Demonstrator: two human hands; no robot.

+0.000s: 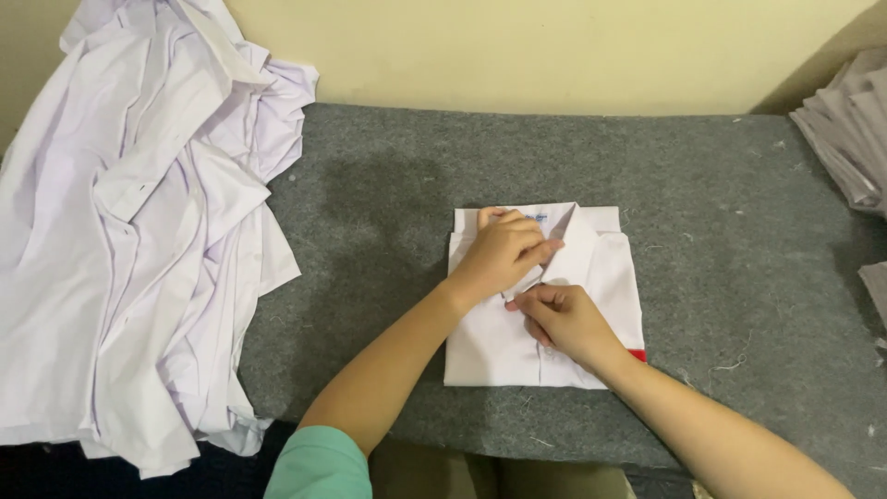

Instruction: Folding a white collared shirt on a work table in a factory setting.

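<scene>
A folded white shirt (pixel 605 277) lies collar-up in the middle of the grey felt table (pixel 388 203). A small red patch (pixel 637 355) shows at its lower right edge. My left hand (pixel 502 252) rests on the collar area, fingers pressing the fabric near the neck opening. My right hand (pixel 565 321) sits just below it on the shirt front, fingertips pinched at the placket where the buttons run. Both hands touch each other's fingertips over the shirt's centre line.
A big heap of loose white shirts (pixel 139 231) covers the table's left end and hangs over its edge. A stack of folded grey-white cloth (pixel 850 129) sits at the far right. A cream wall (pixel 554 46) runs behind the table.
</scene>
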